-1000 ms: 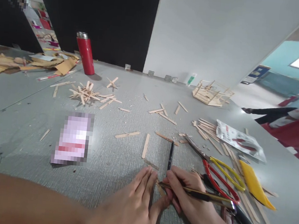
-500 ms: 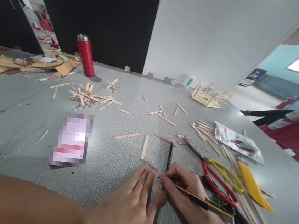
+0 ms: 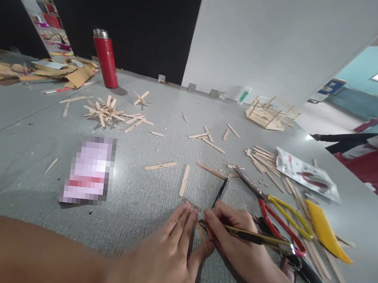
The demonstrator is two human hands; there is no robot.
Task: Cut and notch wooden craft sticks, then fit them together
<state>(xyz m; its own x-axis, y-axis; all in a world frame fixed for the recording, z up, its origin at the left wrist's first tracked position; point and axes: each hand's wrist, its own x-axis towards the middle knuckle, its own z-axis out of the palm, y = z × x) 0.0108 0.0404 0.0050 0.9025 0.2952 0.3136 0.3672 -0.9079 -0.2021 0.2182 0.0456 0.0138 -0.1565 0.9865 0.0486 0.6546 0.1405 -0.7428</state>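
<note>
The left hand [image 3: 167,252] lies nearly flat, fingers together and thumb spread, beside a small wooden stick [image 3: 200,231] on the table [image 3: 122,224]; whether it pinches or merely presses the stick I cannot tell. Just beyond, a black pen [image 3: 221,191] leans farther right than half a second ago, while the right hand [image 3: 241,250], closed pen-style around a gold-and-black tool [image 3: 256,237], has swung it more level, suggesting an adjusted angle on the wood. The stick sits between left fingertips and thumb, the tool's tip at or just beside it.
</note>
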